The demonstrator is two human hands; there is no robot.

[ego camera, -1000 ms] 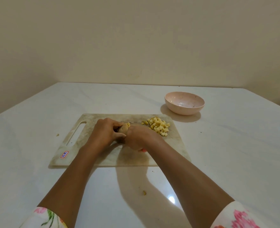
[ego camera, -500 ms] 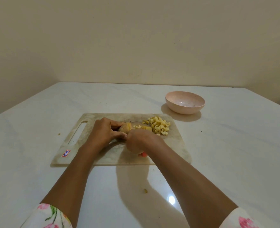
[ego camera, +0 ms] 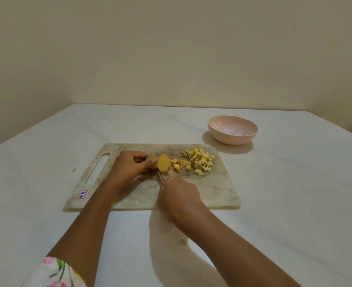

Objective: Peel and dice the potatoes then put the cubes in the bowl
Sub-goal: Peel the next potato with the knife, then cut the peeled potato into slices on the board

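**Q:** Where is the potato?

**Me:** The potato (ego camera: 163, 165) is on the cutting board (ego camera: 212, 189), near the middle of its far half. My left hand (ego camera: 129, 165) curls round the uncut end. A piece stands free on the other side of the blade.

**Q:** And your other hand?

**Me:** My right hand (ego camera: 178, 196) is wrapped tight round the knife (ego camera: 161, 176), close to the board's near edge. The blade is down through the potato.

**Q:** How much is done?

**Me:** A pile of cubes (ego camera: 200, 160) lies at the board's far right corner, with a few larger chunks beside the potato. I'd say I'm midway through dicing.

**Q:** What is left?

**Me:** I have to finish this potato and then move everything over. The bowl (ego camera: 231, 139), beyond the board's far right corner, holds no cubes yet. One scrap (ego camera: 182, 242) lies on the table (ego camera: 295, 204), nearer me than the board.
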